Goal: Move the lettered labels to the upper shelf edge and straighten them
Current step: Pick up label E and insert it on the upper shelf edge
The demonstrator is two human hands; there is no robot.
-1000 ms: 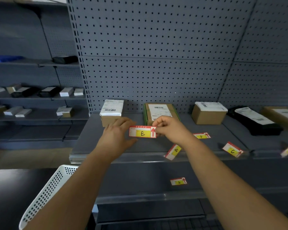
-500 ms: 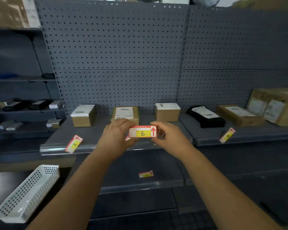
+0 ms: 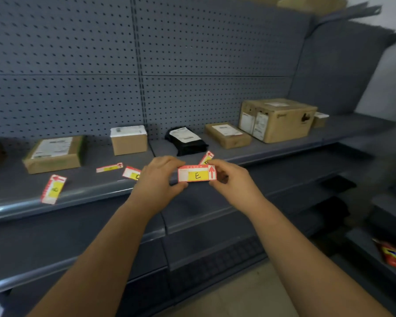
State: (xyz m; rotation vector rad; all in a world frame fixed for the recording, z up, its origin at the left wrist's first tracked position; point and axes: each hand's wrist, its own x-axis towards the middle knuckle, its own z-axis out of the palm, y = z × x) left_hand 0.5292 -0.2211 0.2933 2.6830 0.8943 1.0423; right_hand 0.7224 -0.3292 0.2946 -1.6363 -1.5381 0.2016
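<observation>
wall: grey pegboard (image 3: 192, 53); furniture: grey metal shelves (image 3: 89, 186); floor (image 3: 249, 291): tan

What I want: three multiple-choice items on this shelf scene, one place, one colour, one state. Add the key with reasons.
1. Where does the black parcel lie?
A) on the floor
B) on the upper shelf, between the small brown box and the flat brown box
C) on the lower shelf

2. What colour is the patch behind the letter on the E label?
A) green
B) blue
C) yellow

3. How is the E label held?
A) pinched at its ends by the left hand and the right hand
B) lying flat on the shelf
C) stuck to the pegboard

Key: 1 B, a box flanks it on each side; 2 C, the E stands on yellow; 3 A, each hand pinches one end.
</observation>
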